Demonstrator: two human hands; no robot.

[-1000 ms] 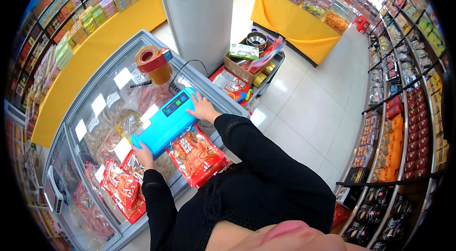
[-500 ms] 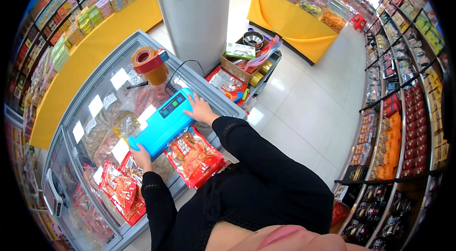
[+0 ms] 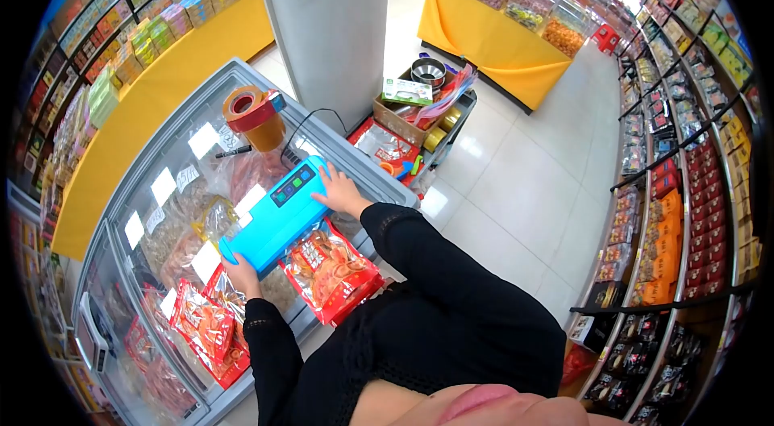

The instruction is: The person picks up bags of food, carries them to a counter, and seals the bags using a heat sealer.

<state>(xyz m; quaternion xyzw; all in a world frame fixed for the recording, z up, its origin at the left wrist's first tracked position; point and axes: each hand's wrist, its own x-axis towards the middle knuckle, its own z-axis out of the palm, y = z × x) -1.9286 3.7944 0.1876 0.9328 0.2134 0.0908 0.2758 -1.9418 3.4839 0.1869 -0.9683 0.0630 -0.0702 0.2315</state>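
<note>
A light-blue vacuum sealer [image 3: 278, 216] with a dark button panel lies across the glass-topped chest freezer [image 3: 379, 164]. My right hand [image 3: 340, 191] grips its far right end, fingers over the top beside the panel. At the opposite end, my left hand [image 3: 242, 274] is closed around the corner, with some fingers hidden. A red snack bag [image 3: 332, 273] sticks out from the sealer's near side toward my body; whether its edge is inside the sealer is hidden. More red snack bags [image 3: 205, 325] lie on the glass left of my left hand.
A brown tape roll [image 3: 254, 116] stands behind the sealer, near a black marker [image 3: 234, 151] and a power cord [image 3: 310, 116]. Beyond the freezer corner, a cardboard box [image 3: 403, 120] holds odds and ends by a grey pillar [image 3: 326, 31]. Stocked shelves [image 3: 685, 208] run along the right.
Both hands stay on the sealer's ends and the red bags stay where they were. The view has shifted very slightly.
</note>
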